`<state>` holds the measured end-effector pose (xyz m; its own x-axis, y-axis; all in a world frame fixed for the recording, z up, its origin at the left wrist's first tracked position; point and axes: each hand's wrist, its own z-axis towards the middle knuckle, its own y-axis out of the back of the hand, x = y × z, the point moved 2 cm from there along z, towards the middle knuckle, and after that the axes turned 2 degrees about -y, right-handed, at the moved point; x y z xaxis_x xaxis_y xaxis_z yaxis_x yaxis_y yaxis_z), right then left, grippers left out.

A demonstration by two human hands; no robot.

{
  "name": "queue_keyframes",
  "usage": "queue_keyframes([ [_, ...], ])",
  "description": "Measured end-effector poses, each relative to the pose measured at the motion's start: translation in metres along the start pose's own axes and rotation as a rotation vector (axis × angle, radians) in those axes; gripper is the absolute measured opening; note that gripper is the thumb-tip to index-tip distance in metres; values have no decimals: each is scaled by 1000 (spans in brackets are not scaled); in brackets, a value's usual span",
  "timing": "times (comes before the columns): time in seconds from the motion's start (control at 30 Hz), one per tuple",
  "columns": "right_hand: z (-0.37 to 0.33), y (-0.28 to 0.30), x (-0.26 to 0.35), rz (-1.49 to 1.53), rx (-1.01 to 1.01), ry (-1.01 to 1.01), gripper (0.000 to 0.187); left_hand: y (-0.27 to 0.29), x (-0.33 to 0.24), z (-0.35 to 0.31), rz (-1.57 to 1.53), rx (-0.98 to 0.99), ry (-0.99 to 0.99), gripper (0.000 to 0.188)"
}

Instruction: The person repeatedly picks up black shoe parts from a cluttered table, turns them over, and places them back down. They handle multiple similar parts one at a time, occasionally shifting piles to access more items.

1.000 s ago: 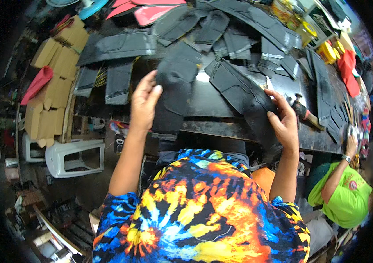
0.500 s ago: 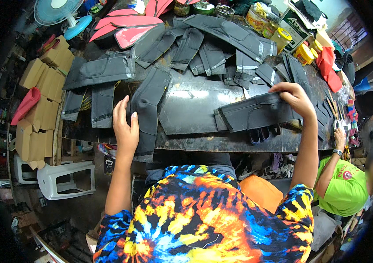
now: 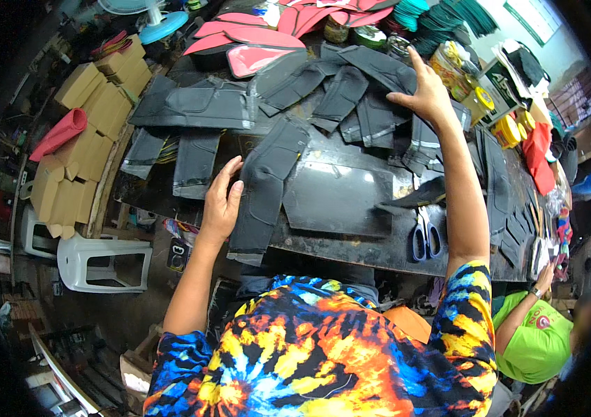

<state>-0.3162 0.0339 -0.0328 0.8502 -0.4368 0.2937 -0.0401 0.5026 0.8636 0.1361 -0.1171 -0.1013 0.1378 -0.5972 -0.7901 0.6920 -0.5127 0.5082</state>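
My left hand [image 3: 222, 206] is open, its fingers loosely stretched along the left edge of a long black padded fabric piece [image 3: 267, 184] lying on the table. My right hand [image 3: 426, 89] is open too, thumb and fingers apart, held empty by the right end of a pile of similar black pieces [image 3: 340, 94]. Beneath my right forearm a black piece [image 3: 417, 196] shows only in part. Scissors with dark blue handles [image 3: 426, 236] lie close by. A flat, shiny black panel [image 3: 340, 205] is in the middle.
More black pieces [image 3: 194, 104] lie at the left and right. Pink-red pieces [image 3: 267, 59] sit at the back, beside jars and yellow tubs [image 3: 479, 104]. Folded brown cardboard [image 3: 101, 104] and a white stool [image 3: 104, 263] are leftward. A co-worker in green [image 3: 535, 337] works at the right.
My right hand has let go of a black piece and reached forward to the pile, opening. The scissors are now uncovered. My left hand stays beside its piece while the view has shifted.
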Motion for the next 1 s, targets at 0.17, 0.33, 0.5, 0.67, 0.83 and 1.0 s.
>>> queue_keyframes([
  [0.17,8,-11,-2,-216,47,-62,107,-3,-10,-7,-58,-10,23,48],
  [0.33,2,21,-15,5,-150,19,101,-7,-22,-8,-14,-11,21,54],
  [0.5,23,57,-60,541,-65,-378,93,-10,-29,-9,26,0,-13,56],
  [0.67,18,26,-64,871,123,-544,70,-13,-30,-9,9,11,-12,57],
  [0.83,21,11,-47,1252,-223,-475,79,-20,-35,-9,-24,-3,-15,57],
  [1.0,19,-16,-39,1493,-218,-579,33,-26,-41,-10,-46,-6,-10,57],
])
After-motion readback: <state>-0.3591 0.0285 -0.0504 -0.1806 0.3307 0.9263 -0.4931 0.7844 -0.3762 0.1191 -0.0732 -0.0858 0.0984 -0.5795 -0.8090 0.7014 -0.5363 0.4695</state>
